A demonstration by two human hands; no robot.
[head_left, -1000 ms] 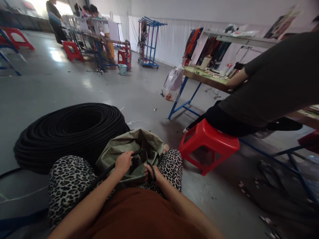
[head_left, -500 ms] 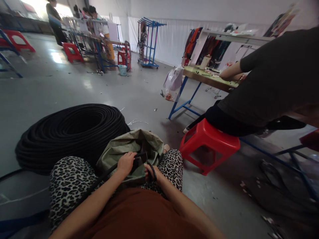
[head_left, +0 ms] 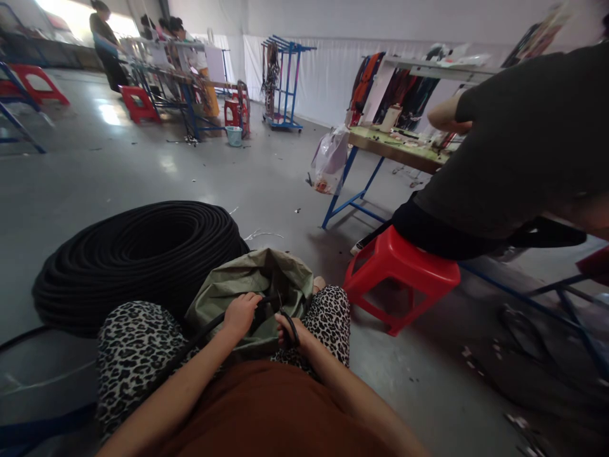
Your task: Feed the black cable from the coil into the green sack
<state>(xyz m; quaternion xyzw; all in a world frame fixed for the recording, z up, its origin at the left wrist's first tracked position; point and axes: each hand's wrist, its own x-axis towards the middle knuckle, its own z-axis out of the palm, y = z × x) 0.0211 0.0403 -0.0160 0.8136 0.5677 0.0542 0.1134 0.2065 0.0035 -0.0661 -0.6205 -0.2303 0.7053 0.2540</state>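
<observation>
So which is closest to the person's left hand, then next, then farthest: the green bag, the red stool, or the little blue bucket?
From the left hand:
1. Green bag, right under the hand, on the lap.
2. Red stool, off to the right on the floor.
3. Blue bucket, far back by the tables.

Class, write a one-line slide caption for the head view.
Both hands, left hand and right hand, grip black tubing over a green sack.

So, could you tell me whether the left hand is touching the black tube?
Touching: the head view shows the left hand closed around the black tube.
</observation>
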